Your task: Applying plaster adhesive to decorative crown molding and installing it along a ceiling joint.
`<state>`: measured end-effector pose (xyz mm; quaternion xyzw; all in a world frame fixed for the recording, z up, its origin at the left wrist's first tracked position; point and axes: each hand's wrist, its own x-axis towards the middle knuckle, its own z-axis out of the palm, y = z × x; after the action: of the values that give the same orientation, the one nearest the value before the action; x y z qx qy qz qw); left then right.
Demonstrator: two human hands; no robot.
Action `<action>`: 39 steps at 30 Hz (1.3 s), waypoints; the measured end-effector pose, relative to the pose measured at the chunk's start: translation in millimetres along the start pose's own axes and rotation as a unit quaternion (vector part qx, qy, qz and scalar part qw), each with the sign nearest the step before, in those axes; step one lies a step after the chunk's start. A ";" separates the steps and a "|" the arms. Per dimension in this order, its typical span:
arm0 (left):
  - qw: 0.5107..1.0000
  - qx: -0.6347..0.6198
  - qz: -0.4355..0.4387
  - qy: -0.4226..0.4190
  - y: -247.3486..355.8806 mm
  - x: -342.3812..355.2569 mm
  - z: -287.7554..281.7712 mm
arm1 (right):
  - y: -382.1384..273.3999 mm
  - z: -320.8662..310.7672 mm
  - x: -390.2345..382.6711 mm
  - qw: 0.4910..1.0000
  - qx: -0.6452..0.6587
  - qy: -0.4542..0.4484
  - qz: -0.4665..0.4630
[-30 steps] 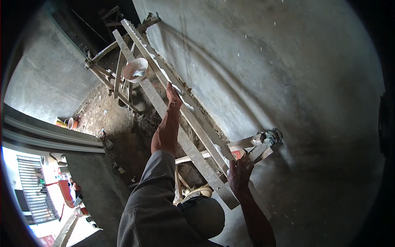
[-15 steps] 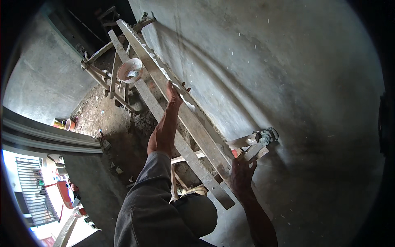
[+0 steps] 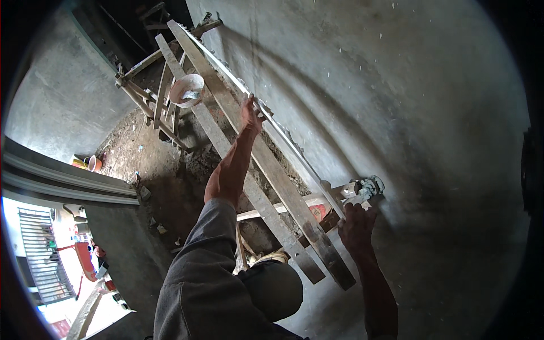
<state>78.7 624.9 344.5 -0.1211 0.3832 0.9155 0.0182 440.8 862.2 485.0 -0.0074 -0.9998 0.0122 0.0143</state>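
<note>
My left hand (image 3: 252,116) grips a long white strip (image 3: 292,149), its fingers curled over it, with lumpy paste along the wall-side edge. Lower right, my right hand (image 3: 357,226) is closed on the strip's near end. The strip runs diagonally beside the grey wall (image 3: 408,102), to the right of a weathered wooden plank (image 3: 271,170); whether it touches the wall I cannot tell. A second plank (image 3: 212,136) lies parallel, with a pale bucket (image 3: 178,90) holding some whitish material on it.
A wooden trestle (image 3: 141,102) supports the far end. A knotted greenish bundle (image 3: 371,187) sits on a near crossbar, beside a red item (image 3: 317,211). A small bucket (image 3: 95,164) stands at left. A bright opening (image 3: 45,255) shows a railing and red wheelbarrow-like object.
The white strip has separated from the plank and moved rightward, toward the wall. Both my hands have moved up and to the right with it, uncovering the plank's near end.
</note>
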 end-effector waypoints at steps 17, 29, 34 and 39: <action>0.824 0.552 0.128 -0.024 -0.5 -32.6 -83.8 | 28.9 4.8 9.8 0.990 0.003 0.107 -0.093; 0.614 0.783 -0.080 0.053 -48.2 -139.9 -109.5 | 32.1 10.4 17.1 0.998 0.054 -0.003 0.015; 0.593 0.795 -0.120 0.052 -51.5 -139.2 -109.8 | 32.8 11.1 18.7 0.999 0.002 -0.006 0.047; 0.590 0.796 -0.133 0.039 -50.2 -132.4 -101.7 | 38.6 9.5 26.3 0.995 -0.016 -0.059 0.081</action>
<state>234.6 596.4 271.8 -0.1434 0.9389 0.2280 0.2143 414.8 900.9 475.3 -0.0874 -0.9951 -0.0023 -0.0459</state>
